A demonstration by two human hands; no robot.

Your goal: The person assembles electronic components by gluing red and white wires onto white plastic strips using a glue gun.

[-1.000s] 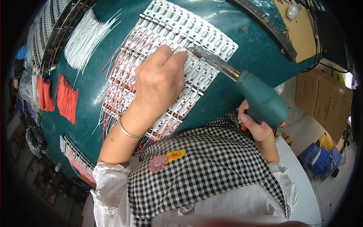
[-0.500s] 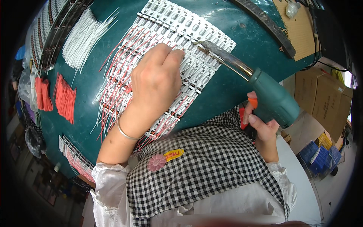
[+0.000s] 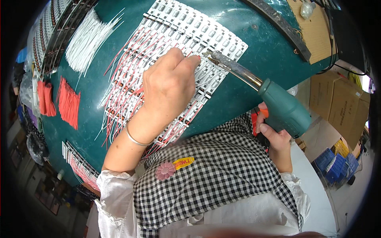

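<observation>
My left hand (image 3: 168, 85) is closed in a pinch over a panel of small white circuit boards (image 3: 214, 29). A bit of red wire (image 3: 199, 58) shows at its fingertips; the rest of that wire is hidden by the hand. Red and white wires stick out from many boards on the panel's left and near parts. My right hand (image 3: 274, 133) is wrapped round the grip of a green soldering gun (image 3: 283, 107), a finger at its orange trigger. The gun's tip (image 3: 210, 56) is over the panel, just right of my left fingertips.
On the green table (image 3: 226, 115) lie white wires (image 3: 89, 41) and two red wire bundles (image 3: 68, 105), (image 3: 46, 99). A rack of boards (image 3: 55, 31) stands far left, wired boards (image 3: 79, 164) near left. A dark curved bar (image 3: 278, 25) lies far right; cartons (image 3: 341, 107) stand beyond the table.
My left hand has shifted slightly right along the panel, still pinched. The soldering gun has moved a little left and down, its tip now slightly lower and nearer me.
</observation>
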